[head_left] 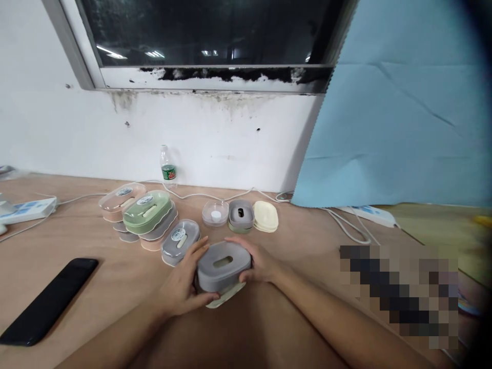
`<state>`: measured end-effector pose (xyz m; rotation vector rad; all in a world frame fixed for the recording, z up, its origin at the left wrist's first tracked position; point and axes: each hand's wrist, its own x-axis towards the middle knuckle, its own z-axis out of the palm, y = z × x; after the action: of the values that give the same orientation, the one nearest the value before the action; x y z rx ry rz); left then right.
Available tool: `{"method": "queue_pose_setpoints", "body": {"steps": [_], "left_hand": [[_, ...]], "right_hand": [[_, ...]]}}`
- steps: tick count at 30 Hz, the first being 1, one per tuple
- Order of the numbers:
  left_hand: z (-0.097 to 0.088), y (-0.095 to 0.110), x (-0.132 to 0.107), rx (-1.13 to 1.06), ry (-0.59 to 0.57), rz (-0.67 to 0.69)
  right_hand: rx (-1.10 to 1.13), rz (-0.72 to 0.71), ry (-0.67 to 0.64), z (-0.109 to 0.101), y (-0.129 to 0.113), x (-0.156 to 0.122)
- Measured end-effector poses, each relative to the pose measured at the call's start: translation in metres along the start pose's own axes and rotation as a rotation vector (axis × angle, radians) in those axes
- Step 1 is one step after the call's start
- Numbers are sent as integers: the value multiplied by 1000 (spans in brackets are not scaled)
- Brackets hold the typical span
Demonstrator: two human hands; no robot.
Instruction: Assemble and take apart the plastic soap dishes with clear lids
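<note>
A grey oval soap box (223, 274) with a slot in its top is held low over the near middle of the table. My left hand (184, 287) grips its left side, thumb low at the front. From the right, my right hand (261, 260) closes round the other end, thumb at the front corner. Under the box a cream oval piece (227, 297) juts out at the front; whether the two are joined I cannot tell. Close behind my left fingers stands a grey box with a clear lid (180, 241).
Stacked lidded boxes, a green one (148, 212) on top, stand back left. Farther back are a clear tray (215, 213), a grey insert (241, 212) and cream pieces (266, 215). A phone (49, 300), bottle (168, 166), power strip (33, 210) and cables lie around.
</note>
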<state>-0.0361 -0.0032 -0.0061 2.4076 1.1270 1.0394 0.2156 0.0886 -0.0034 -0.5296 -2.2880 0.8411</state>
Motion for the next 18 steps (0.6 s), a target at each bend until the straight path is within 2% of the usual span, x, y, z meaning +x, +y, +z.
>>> {"method": "queue_pose_setpoints", "body": {"steps": [5,8,11,13,15,18], "left_hand": [[5,6,15,-240,67,-5],[15,11,26,-443,186,-167],[21,13,26,-601,233,-323],[21,14,24,-638,223,-364],[19,12,22,-664,234,-362],[16,8,20,-646,252,-324]], "right_hand": [[110,97,214,7,-11,-23],[10,51,355,7,-15,-33],[-133,32,405,8,-15,-37],[-158,101,421,11,-13,-37],[-91,203,485,15,-8,-34],[57,312,695,17,-1,-27]]}}
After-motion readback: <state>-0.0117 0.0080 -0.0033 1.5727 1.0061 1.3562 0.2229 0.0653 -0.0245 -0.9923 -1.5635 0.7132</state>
